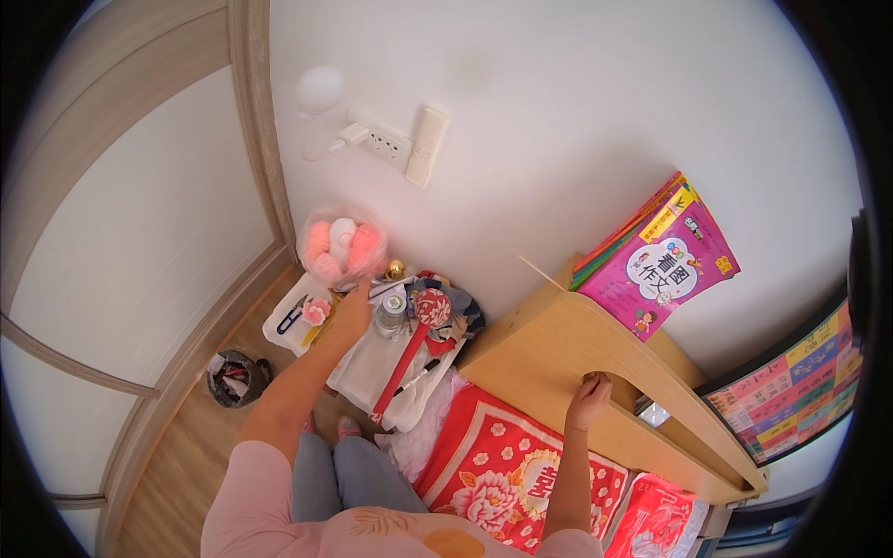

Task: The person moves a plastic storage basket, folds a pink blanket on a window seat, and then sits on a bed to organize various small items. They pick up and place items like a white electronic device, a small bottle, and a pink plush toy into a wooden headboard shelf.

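My left hand (353, 305) reaches over a white side table (348, 379). Its fingers close at the lower edge of a clear plastic bag of pink and white yarn balls (342, 247), near the wall. Beside that hand are a pink flower-shaped item (316, 312), a dark blue-handled tool (291, 314) and a clear jar (391, 316). My right hand (589, 402) is raised in front of a light wooden headboard (521, 349), fingers curled in. A small brownish bit shows at its fingertips, too small to name.
A red patterned ball on a red strap (433, 307) lies on the table among cloths. Colourful books (656, 265) lean on the headboard. Red floral bedding (502, 465) covers the bed. A small bin (237, 378) stands on the floor. A power strip (383, 139) is on the wall.
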### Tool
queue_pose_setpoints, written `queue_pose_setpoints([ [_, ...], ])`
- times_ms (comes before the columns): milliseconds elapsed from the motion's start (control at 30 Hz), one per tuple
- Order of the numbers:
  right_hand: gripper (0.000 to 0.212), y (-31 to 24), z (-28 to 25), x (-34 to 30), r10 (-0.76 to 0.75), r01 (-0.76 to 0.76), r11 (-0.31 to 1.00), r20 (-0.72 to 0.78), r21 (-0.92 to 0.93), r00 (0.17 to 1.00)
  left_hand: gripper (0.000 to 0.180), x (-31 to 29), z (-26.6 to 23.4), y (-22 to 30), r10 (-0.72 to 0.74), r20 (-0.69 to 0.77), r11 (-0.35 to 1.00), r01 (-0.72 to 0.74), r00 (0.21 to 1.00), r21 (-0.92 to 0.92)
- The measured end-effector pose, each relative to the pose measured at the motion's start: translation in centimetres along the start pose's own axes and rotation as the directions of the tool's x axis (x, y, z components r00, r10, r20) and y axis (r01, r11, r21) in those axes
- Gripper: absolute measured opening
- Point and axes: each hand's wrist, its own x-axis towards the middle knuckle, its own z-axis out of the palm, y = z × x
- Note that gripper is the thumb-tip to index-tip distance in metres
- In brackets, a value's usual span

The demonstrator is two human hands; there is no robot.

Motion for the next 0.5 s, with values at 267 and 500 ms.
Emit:
queue_pose_setpoints([
  [267,0.007,-0.9,0.0,0.1,-0.005,0.005,1.0,0.013,0.006,1.0,0.026,-1.6,-0.4,-2.3,0.182,-0.273,0.975,-0.209,0.945,-0.072],
  [500,0.007,0.6,-0.7,-0.2,0.05,-0.072,0.979,0.12,0.19,0.992,0.016,-7.4,-5.5,-1.2,-0.32,-0.329,0.797,0.064,0.888,-0.601],
])
